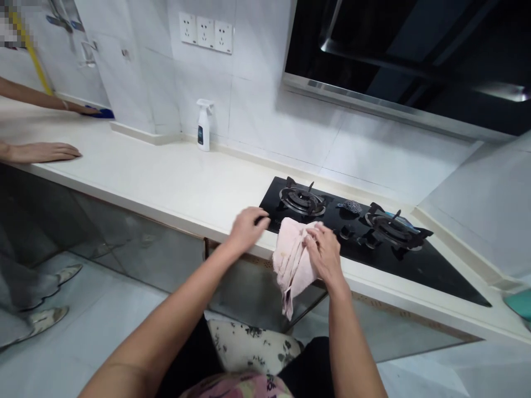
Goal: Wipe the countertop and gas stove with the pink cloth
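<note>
My right hand (326, 254) pinches the top edge of a pale pink cloth (292, 265), which hangs in folds over the front edge of the counter. My left hand (246, 229) is curled beside the cloth, with its fingers at the front corner of a black glass gas hob (415, 265) and nothing visible in them. Two black-grated burners sit on the hob, the nearer (302, 198) just beyond my left hand and the other (392, 229) to the right. Between them lies a metal scouring pad (350, 207).
A white spray bottle (203, 126) stands against the tiled wall, below a triple wall socket (205, 33). A range hood (398, 66) hangs above the hob. At the left, a co-worker's hand (89, 110) rests on a blue cloth (102, 113), and their other hand (41, 152) lies on the white counter (166, 182).
</note>
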### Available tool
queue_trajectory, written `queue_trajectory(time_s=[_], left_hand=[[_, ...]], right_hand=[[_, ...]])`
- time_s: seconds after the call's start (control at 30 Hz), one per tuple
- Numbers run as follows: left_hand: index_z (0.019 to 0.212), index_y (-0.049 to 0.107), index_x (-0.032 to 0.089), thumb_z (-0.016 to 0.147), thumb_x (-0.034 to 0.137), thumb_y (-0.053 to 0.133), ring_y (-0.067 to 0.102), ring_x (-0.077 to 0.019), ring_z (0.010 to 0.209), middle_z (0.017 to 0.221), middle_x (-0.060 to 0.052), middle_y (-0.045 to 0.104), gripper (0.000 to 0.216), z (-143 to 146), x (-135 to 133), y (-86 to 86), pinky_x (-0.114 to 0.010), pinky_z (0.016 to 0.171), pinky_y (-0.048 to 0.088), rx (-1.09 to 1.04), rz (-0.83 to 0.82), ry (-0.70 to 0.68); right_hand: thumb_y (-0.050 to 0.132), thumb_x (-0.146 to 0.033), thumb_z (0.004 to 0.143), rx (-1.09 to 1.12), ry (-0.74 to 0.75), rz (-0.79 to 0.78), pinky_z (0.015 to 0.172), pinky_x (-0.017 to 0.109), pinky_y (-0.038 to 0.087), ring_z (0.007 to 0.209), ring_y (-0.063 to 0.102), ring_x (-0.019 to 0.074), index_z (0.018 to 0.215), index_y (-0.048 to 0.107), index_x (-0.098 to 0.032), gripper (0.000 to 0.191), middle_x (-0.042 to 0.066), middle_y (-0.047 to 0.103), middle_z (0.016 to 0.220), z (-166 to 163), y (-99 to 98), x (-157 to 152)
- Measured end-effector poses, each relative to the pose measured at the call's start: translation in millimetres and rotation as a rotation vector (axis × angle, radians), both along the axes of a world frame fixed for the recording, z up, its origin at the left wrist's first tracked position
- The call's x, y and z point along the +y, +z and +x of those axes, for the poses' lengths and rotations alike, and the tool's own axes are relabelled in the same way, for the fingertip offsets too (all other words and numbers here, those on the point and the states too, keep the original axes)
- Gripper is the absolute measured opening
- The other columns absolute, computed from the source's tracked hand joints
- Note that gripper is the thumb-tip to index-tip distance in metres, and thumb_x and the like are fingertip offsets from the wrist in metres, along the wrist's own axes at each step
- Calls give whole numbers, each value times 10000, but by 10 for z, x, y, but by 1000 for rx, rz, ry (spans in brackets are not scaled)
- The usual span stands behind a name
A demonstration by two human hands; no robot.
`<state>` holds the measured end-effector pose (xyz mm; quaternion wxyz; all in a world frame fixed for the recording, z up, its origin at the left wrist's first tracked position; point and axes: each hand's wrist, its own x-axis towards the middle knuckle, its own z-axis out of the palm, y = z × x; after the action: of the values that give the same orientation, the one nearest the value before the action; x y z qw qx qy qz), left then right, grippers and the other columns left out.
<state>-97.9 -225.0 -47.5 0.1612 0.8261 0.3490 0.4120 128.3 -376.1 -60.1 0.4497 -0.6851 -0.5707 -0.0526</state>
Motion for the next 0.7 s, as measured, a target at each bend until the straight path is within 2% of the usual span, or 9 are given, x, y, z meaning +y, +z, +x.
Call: queue_trajectory(time_s=[0.1,0.17,0.27,0.37,0.5,0.63,0.7], left_hand=[[1259,715,198,929,481,662,588,-316,1303,1388,-144,666,438,438,-450,-50,-463,1109,471,211,116,-247],[1349,660,206,908,628,659,539,-367,1340,1415,-162,637,611,701,-723,-67,-522,1090,459,319,153,-310],[1437,590,207,824,803,651,478,-432,1371,1471,-203,577,857,1039,-1054,-98,-587,1097,399,402,218,-294],[1474,546,172,769,762,746,423,-473,1398,1515,-256,507,941,1284,-1285,-157,-602,1100,351,467,355,-248],[1478,523,149,813,624,781,450,-450,1360,1484,-259,510,858,1381,-1385,-231,-531,1010,412,485,394,-199],[1524,476,215,841,577,764,463,-407,1356,1422,-199,563,825,1311,-1314,-300,-498,974,434,439,406,-252],[1587,397,241,854,568,752,476,-382,1349,1402,-181,586,878,1262,-1274,-345,-491,975,439,420,415,-261]], right_hand=[[298,-581,1046,136,41,-29,998,473,523,1130,677,279,1194,693,-206,565,126,735,1179,208,-17,18],[277,-631,1046,230,-23,25,924,445,558,1039,707,270,1266,646,-178,624,147,740,1164,447,-25,-57],[353,-704,995,221,-178,62,1026,477,517,1137,674,295,1223,680,-188,652,165,704,1263,807,-79,-200],[320,-707,981,118,-186,-82,1146,523,428,1264,609,324,1153,731,-199,675,163,693,1302,993,-189,-275],[264,-700,999,117,-118,-173,1142,493,436,1251,618,308,1210,739,-203,719,139,701,1320,986,-263,-300],[224,-755,987,202,-195,-215,926,472,541,931,672,290,1280,742,-198,815,130,748,1113,980,-216,-341],[247,-765,979,216,-180,-210,897,463,548,893,670,286,1279,743,-194,813,127,746,1101,998,-203,-358]])
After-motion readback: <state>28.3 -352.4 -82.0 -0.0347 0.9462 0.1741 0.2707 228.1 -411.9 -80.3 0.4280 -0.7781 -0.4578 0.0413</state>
